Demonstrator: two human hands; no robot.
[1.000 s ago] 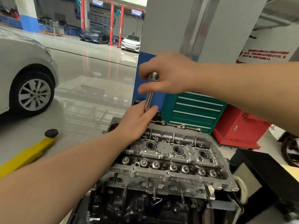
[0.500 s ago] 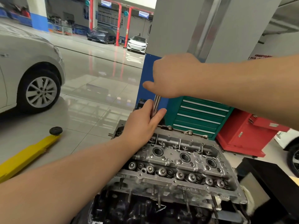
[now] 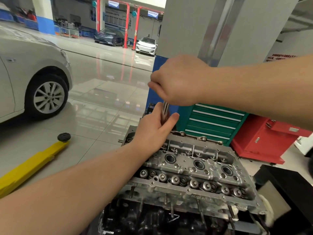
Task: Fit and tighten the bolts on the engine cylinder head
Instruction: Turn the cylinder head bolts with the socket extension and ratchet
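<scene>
The grey aluminium cylinder head (image 3: 194,168) sits on a dark engine block at lower centre, valve springs and three round wells showing. A shiny steel socket extension bar (image 3: 165,110) stands upright over the head's far left corner. My left hand (image 3: 152,131) is wrapped around the bar's lower part, hiding where it meets the head. My right hand (image 3: 179,80) is closed over the bar's top end. The bolt under the bar is hidden.
A green drawer cabinet (image 3: 213,123) and a red tool chest (image 3: 264,138) stand behind the engine. A yellow lift arm (image 3: 32,164) lies on the floor at left, near a white car's wheel (image 3: 48,97). A black box (image 3: 288,185) is at right.
My right hand has turned on the bar's top, its fingers now pointing left and down over the end. The bar and my left hand stay over the same corner. The camera shifted slightly.
</scene>
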